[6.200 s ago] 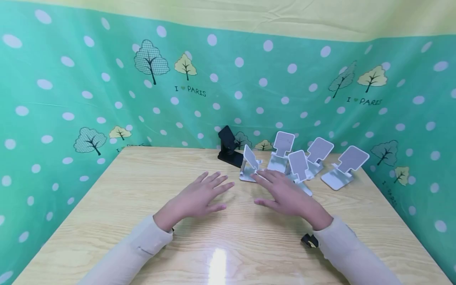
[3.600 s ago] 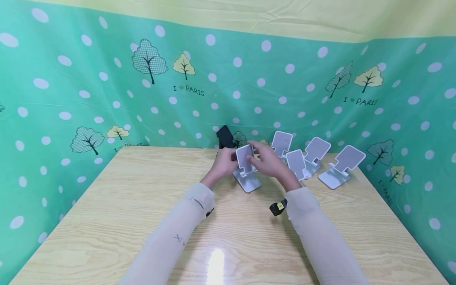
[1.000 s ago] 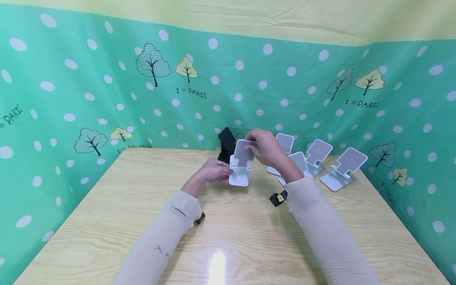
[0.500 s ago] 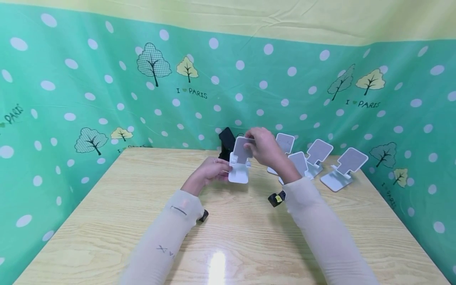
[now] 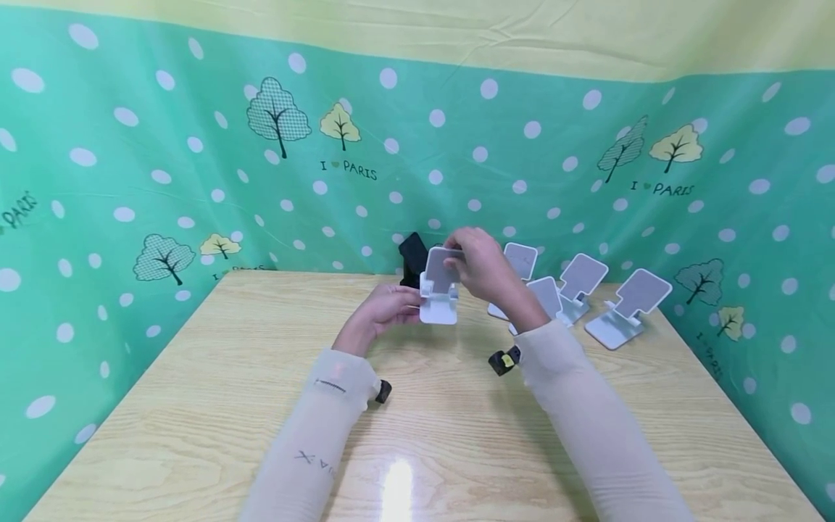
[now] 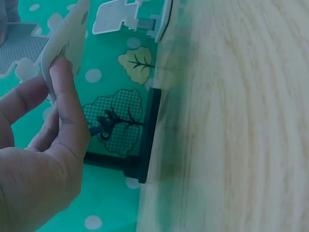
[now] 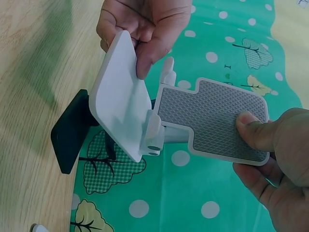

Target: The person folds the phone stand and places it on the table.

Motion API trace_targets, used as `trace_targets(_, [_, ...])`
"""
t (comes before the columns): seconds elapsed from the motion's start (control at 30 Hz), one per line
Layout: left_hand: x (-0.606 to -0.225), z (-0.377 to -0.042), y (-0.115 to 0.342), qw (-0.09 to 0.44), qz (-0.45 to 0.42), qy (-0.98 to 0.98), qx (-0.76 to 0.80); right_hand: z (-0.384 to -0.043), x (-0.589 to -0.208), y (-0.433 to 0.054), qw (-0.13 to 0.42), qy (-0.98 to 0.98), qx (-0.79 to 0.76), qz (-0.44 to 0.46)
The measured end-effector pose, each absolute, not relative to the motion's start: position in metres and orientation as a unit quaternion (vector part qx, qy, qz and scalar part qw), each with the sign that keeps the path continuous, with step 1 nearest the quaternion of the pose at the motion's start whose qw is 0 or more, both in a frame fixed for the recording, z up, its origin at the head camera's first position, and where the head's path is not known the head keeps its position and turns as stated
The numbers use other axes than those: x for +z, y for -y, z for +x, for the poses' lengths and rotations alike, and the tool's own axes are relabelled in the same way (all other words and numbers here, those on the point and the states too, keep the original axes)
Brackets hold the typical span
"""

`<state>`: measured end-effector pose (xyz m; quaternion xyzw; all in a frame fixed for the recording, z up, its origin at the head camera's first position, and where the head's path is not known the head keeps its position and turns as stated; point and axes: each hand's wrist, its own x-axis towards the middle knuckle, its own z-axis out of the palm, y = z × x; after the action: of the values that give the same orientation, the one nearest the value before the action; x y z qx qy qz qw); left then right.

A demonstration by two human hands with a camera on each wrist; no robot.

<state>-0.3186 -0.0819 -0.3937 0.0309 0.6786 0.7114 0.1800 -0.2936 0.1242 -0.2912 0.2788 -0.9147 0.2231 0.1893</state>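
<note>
Both hands hold a white phone stand (image 5: pixel 442 274) with a grey textured pad, raised over the far middle of the table. My left hand (image 5: pixel 386 308) pinches the edge of its flat base; in the left wrist view thumb and fingers (image 6: pixel 67 96) grip the underside edge. My right hand (image 5: pixel 484 267) pinches the outer end of the padded upper plate (image 7: pixel 212 113), thumb on the pad and fingers behind it. In the right wrist view the plate is swung out from the white base (image 7: pixel 120 96) at the hinge. Just behind stands a black phone stand (image 5: pixel 412 259).
Several more white phone stands stand at the back right, among them one with its pad facing forward (image 5: pixel 583 274) and one farthest right (image 5: pixel 642 293). A green dotted cloth (image 5: pixel 391 181) hangs behind the wooden table (image 5: pixel 228 391).
Both hands, once spread open over the table, have taken hold of the white stand nearest the black one and lifted it. Over the last second it has risen slightly.
</note>
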Motion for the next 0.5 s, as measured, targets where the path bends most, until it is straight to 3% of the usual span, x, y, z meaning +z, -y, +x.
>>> trace_targets(0.5, [-0.4007,-0.3182,0.0829,0.173,0.029,-0.666,0.726,-0.2969,-0.2999,-0.1198,0.207,0.913,0.223,0.274])
